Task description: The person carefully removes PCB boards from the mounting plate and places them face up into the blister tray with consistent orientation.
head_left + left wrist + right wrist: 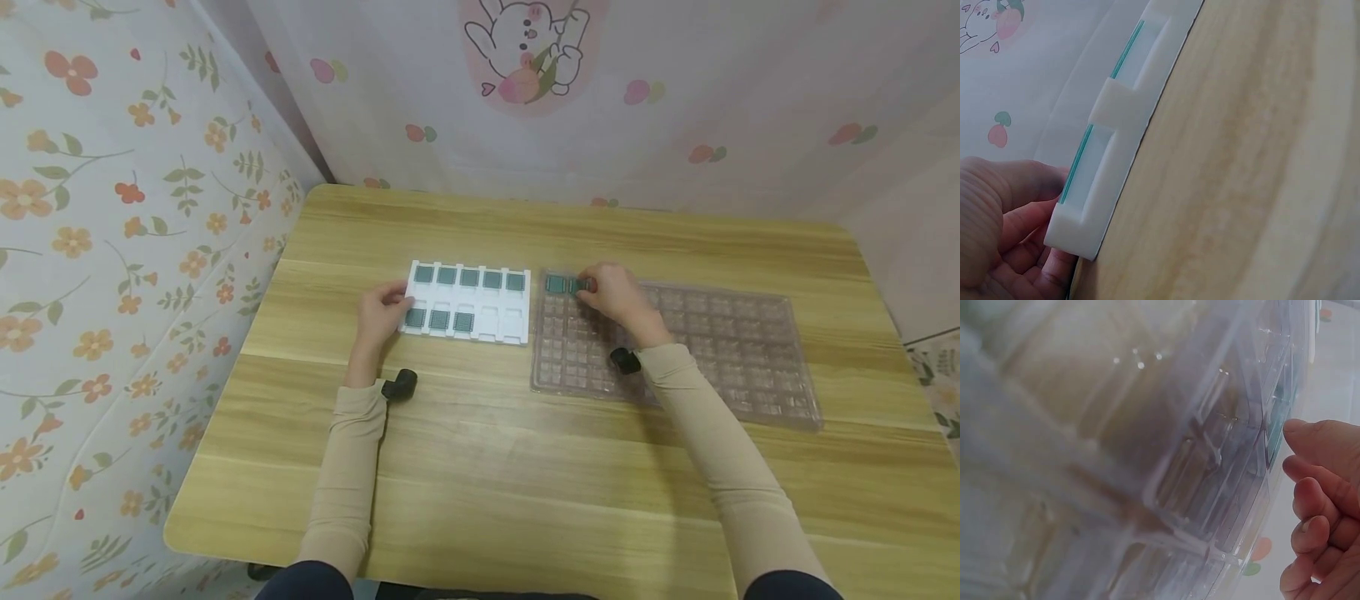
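My left hand (381,315) grips the left end of a white slotted tray (487,323), thumb over the edge and fingers at its side. Green square chips (469,277) fill the tray's far row; several more sit in the near row, whose two rightmost slots are bare. Thin green chip edges (1075,164) show in the left wrist view. At the clear plastic tray (727,333), my right hand (618,296) pinches a green chip (576,286) in the far row, its fingertips partly covering it. Another green chip (555,284) lies in the corner pocket beside it.
Both trays lie on a wood-grain table (465,467), the white one left of the clear one with a narrow gap between. A patterned curtain (660,108) hangs behind the table, and a floral one (127,275) on the left. Black wrist cameras (401,385) sit at both cuffs.
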Motion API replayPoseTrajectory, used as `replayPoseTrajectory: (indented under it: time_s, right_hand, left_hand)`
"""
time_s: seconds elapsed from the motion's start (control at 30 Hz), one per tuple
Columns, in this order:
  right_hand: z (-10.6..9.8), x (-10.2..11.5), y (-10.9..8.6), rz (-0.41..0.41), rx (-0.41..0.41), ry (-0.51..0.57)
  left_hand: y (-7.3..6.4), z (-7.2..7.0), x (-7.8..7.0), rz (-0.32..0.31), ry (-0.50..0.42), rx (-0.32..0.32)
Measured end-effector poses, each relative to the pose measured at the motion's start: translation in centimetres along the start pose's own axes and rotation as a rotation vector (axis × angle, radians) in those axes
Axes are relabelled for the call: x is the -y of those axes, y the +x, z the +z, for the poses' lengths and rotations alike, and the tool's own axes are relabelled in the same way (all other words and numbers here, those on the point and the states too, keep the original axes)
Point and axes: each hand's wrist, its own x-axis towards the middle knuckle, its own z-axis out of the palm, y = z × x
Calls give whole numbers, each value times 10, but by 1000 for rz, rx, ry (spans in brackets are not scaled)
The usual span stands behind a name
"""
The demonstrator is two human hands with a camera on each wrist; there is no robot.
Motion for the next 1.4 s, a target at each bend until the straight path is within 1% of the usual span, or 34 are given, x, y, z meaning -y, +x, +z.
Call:
replayPoseTrajectory:
  time_s: [0.23,0.53,0.7,0.87,1.0,1.4]
  right_hand:
    - [0,2,-1,-9,-16,15]
    - [2,7,-4,-33,-45,68]
    - [4,8,-6,-38,-43,84]
    - [4,11,-8,-19,-26,110]
    - [5,13,-8,-17,-28,120]
    - [9,20,-10,-103,-86,143]
  left_hand:
    - [0,1,0,-1,6,3]
    - [0,1,0,4,4,1]
    - [-1,1,0,0,-2,3]
    - [0,1,1,3,3,0]
    - [0,1,1,8,1,-1]
    - [-2,1,-1,-1,-16,-5]
